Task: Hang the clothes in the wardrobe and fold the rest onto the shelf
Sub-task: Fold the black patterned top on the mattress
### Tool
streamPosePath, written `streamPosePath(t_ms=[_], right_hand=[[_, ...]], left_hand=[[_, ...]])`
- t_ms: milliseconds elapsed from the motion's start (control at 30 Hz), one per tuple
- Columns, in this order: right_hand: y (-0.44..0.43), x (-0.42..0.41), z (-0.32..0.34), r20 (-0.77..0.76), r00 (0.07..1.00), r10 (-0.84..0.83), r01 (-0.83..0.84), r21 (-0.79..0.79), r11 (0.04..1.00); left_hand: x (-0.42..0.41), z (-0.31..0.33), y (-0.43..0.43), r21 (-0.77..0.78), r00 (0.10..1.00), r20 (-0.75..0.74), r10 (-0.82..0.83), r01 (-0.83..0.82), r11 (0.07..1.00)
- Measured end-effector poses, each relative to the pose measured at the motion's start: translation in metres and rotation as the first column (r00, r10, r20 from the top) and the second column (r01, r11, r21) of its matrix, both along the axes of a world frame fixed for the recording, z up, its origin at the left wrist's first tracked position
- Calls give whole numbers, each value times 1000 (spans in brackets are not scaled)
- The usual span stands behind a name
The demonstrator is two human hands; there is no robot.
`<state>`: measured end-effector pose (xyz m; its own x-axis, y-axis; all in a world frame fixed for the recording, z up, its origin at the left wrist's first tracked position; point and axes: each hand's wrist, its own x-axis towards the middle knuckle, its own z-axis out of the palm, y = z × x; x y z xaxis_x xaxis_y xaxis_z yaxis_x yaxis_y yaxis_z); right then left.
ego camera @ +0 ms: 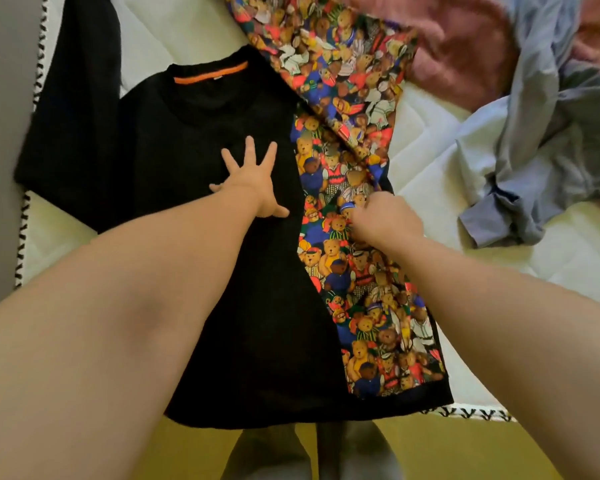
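A black T-shirt (174, 143) with an orange strip inside its collar lies flat on the white mattress (430, 161). Its right side is folded over and shows a bright teddy-bear print (371, 306); the printed sleeve stretches up and to the right. My left hand (250, 181) presses flat on the black chest area with fingers spread wide. My right hand (381, 220) pinches the teddy-bear fabric at the folded edge, fingers curled round it.
A crumpled light-blue shirt (541, 161) and a pink fluffy garment (465, 53) lie at the right and back of the mattress. Another black garment (80, 64) lies at the far left. My feet show below the mattress's front edge, on a yellowish floor (471, 448).
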<state>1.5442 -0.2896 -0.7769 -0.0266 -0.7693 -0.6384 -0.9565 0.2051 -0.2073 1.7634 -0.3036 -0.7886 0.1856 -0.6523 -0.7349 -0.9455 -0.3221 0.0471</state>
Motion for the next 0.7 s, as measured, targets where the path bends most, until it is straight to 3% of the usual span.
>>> streamPosePath(t_ms=[100,167,300,367,433,500,600,700], right_hand=[[-74,21,2,232,922,-310,366,-259,894],[-121,31,-1,330,827,-455,544,-264,797],[-187,43,-10,387,679,-623,714,-152,684],[-197,43,-14,316,684,-658,725,-187,663],[-188,49,-12,102,844,-526,518,-410,751],[-171,61,-10,-12,989,-148,111,-606,787],[-151,92,-19,-118,936,332,-330,-624,708],[-147,108,-29,-260,869,421,-493,-511,704]], left_hand=[[-1,-19,-4,40,1000,7,2,-3,999],[1,-27,-5,44,1000,-6,4,-4,999],[2,-33,-8,58,1000,-4,8,-7,998],[1,-34,-9,61,1000,-9,12,-11,998],[3,-33,-9,59,1000,-13,13,-12,998],[2,-31,-9,64,1000,-23,18,-17,998],[2,-31,-8,64,999,-35,28,-25,998],[4,-33,-8,74,998,-51,43,-39,996]])
